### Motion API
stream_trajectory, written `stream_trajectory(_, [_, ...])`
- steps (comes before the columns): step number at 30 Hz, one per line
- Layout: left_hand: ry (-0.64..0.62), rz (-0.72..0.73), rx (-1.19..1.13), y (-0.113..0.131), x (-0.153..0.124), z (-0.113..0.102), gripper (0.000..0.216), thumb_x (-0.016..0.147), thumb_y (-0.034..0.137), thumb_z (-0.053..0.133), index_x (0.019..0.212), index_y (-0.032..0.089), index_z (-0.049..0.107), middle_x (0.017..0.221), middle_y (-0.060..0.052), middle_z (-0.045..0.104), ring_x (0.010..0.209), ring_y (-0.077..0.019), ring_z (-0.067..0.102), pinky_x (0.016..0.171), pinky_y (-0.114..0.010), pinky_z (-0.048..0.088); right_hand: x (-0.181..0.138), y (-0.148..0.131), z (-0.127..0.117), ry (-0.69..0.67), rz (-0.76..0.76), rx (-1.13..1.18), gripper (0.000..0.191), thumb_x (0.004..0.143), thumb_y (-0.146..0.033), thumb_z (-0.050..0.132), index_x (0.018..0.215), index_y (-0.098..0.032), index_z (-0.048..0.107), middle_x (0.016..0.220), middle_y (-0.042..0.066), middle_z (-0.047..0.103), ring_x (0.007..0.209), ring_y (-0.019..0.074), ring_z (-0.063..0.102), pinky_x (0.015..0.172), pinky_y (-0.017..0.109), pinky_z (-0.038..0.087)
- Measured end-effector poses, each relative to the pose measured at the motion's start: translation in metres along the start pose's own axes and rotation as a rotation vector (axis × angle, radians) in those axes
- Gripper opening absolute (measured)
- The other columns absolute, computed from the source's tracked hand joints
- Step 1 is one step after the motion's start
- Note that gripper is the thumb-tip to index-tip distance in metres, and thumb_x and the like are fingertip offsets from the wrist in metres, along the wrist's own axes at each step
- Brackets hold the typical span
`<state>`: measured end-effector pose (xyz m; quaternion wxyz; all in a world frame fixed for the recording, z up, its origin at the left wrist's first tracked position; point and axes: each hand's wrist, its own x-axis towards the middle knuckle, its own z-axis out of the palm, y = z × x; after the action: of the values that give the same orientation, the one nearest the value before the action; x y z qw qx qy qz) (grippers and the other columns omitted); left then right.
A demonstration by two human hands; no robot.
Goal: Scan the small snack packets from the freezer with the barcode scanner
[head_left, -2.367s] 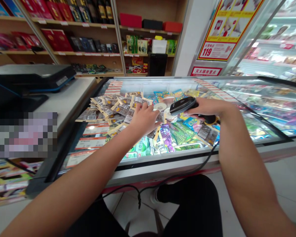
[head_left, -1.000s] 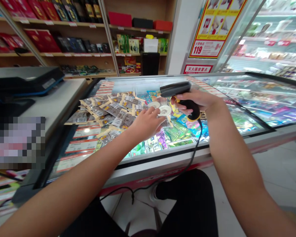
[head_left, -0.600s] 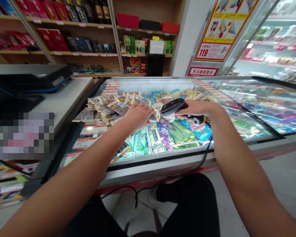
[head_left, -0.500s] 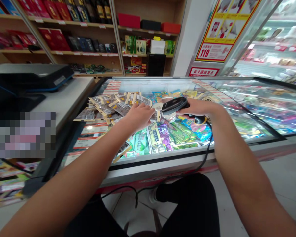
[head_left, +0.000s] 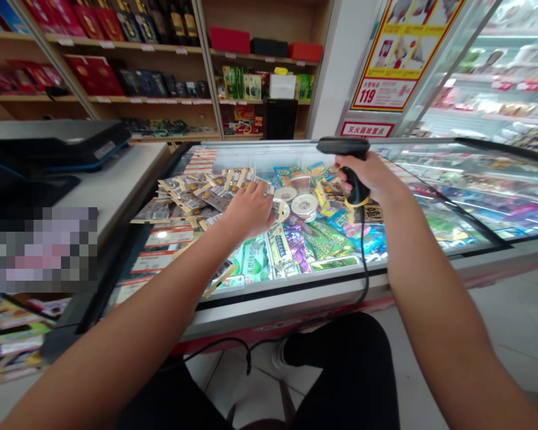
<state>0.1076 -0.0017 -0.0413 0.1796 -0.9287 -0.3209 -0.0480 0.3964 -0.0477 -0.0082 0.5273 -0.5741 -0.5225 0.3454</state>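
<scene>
My right hand (head_left: 372, 176) is closed around the handle of a black barcode scanner (head_left: 344, 145), raised above the right part of the freezer's glass lid. A cable hangs from the handle's base. My left hand (head_left: 250, 209) lies over a heap of brown packets (head_left: 197, 194) on the glass. Its fingers are bent around one packet (head_left: 278, 209), whose pale end sticks out at the right; the rest is under the hand. Just right of this hand are round tubs with white lids (head_left: 305, 205), and yellow packets (head_left: 329, 200) lie beyond them.
The chest freezer (head_left: 296, 292) holds colourful bags under its glass. A counter (head_left: 147, 161) with a dark device (head_left: 94, 140) stands at left. Stocked shelves (head_left: 174, 48) line the back. The black scanner cable (head_left: 366, 263) drops over the front edge near my knees.
My right hand has lifted the scanner up and slightly right, away from the tubs, turning its handle upright. My left hand has shifted slightly left, keeping its place at the packets.
</scene>
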Motion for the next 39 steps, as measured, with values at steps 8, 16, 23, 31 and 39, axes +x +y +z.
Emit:
stream_trajectory(8, [-0.066,0.131,-0.025,0.044,0.011,-0.016,0.045,0.099,0.038,0.051,0.134,0.012,0.063,0.151,-0.024,0.051,0.134,-0.0399,0.052,0.1,-0.052,0.049,0.008,-0.008,-0.043,0.11,-0.009,0.957,0.029,0.081,-0.038,0.074,0.077,-0.025,0.048,0.051,-0.011,0.043,0.038,0.0058,0.035,0.038,0.019,0.037])
stream_trajectory(16, [0.074,0.167,-0.265,0.099,0.099,-0.019,0.058,0.102,0.028,0.045,0.158,0.015,0.037,0.168,-0.017,0.034,0.144,-0.0355,0.044,0.109,-0.049,0.046,0.019,0.014,-0.061,-0.134,-0.323,1.024,0.025,0.074,-0.037,0.079,0.079,-0.025,0.058,0.056,-0.01,0.047,0.043,0.0086,0.039,0.045,0.025,0.039])
stream_trajectory(23, [0.26,0.343,-0.239,0.116,0.163,0.001,0.04,0.1,0.025,0.053,0.138,0.015,0.061,0.136,-0.014,0.066,0.129,-0.033,0.053,0.098,-0.044,0.047,0.011,0.013,-0.058,-0.368,-0.452,1.002,0.02,0.083,-0.045,0.071,0.085,-0.028,0.061,0.055,-0.01,0.043,0.042,0.0107,0.029,0.046,0.026,0.035])
stream_trajectory(31, [0.38,0.164,-0.228,0.09,0.131,-0.016,0.035,0.108,0.031,0.04,0.119,0.019,0.071,0.119,-0.012,0.071,0.114,-0.0298,0.059,0.086,-0.04,0.043,0.006,0.009,-0.055,-0.245,-0.307,0.874,0.039,0.076,-0.061,0.075,0.087,-0.029,0.055,0.056,-0.009,0.04,0.045,0.0125,0.03,0.049,0.027,0.036])
stream_trajectory(39, [0.223,-0.094,-0.535,0.002,0.057,-0.032,0.036,0.104,0.028,0.043,0.121,0.014,0.071,0.105,-0.012,0.077,0.09,-0.022,0.067,0.079,-0.033,0.044,-0.009,0.002,-0.027,-0.722,-0.107,0.53,0.031,0.087,-0.049,0.071,0.089,-0.022,0.056,0.058,-0.009,0.042,0.038,0.0057,0.027,0.04,0.023,0.029])
